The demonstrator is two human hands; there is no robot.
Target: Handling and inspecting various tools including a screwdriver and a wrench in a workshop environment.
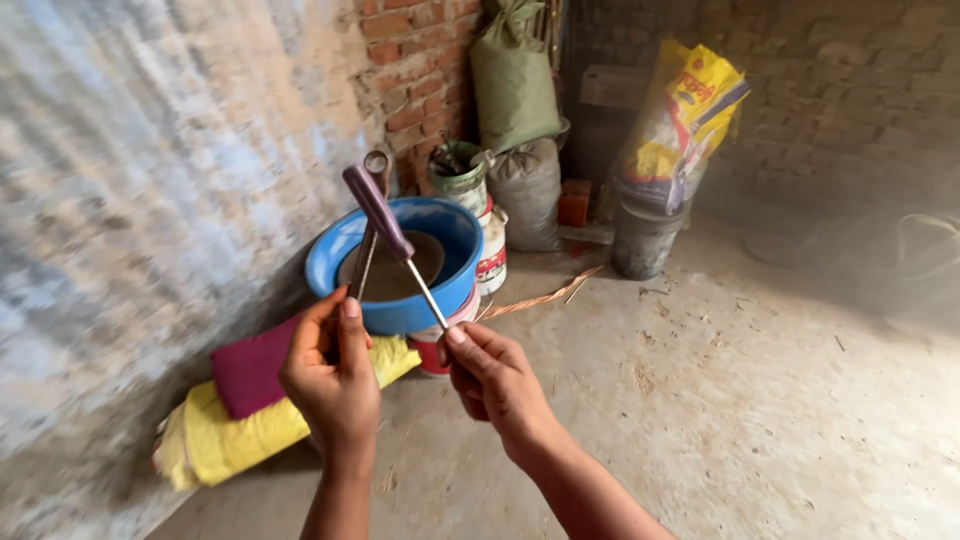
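Left hand (333, 385) pinched dark metal tool (367, 235); right hand (492, 380) pinched shaft of purple-handled screwdriver (388, 232), handle up. Tools crossed before blue basin (340, 262). Left tool's kind uncertain, possibly spanner. Both tools raised, neither applied to any work.

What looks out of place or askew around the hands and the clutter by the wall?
The blue basin sits tilted on a paint can instead of flat. A loose strip lies on the floor. The left hand and right hand hold the spanner and screwdriver crossed.

Screwdriver (385, 225) and spanner (365, 250) (crossed)
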